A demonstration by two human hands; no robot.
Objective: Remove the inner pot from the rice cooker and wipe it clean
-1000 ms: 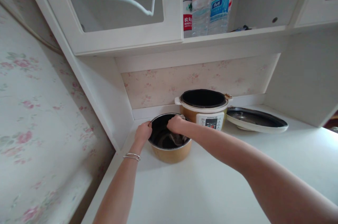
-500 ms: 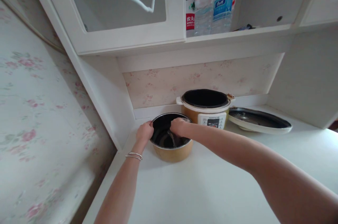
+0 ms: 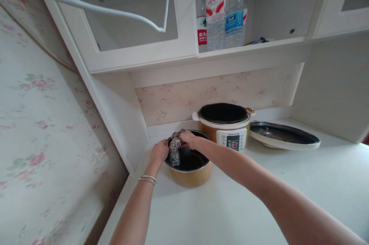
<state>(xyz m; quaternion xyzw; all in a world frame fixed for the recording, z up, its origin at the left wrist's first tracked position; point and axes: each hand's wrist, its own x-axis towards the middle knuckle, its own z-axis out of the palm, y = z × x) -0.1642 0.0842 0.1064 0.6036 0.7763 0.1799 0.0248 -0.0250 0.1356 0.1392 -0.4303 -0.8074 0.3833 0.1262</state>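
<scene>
The inner pot (image 3: 190, 179), gold outside and dark inside, stands on the white counter. My left hand (image 3: 159, 152) is closed on its left rim. A crumpled grey patterned cloth (image 3: 174, 152) is in my right hand (image 3: 188, 139), whose fingers are closed round it. The cloth lies against the pot's left inner wall and over the rim, close to my left fingers. Just behind and to the right stands the rice cooker body (image 3: 210, 131), its top uncovered and its control panel facing me. Its detached lid (image 3: 284, 143) lies upturned on the counter at the right.
Above the counter hangs a white cabinet, with a glass-fronted door (image 3: 144, 55) at the left. Several plastic bottles (image 3: 215, 22) stand on its open shelf. A pale curved rod (image 3: 109, 11) crosses the upper left. Floral wallpaper (image 3: 40, 141) covers the left wall.
My right hand has moved from inside the pot up to its left rim, bringing the cloth into plain view. My left hand stays on the rim. The camera view has tilted slightly upward.
</scene>
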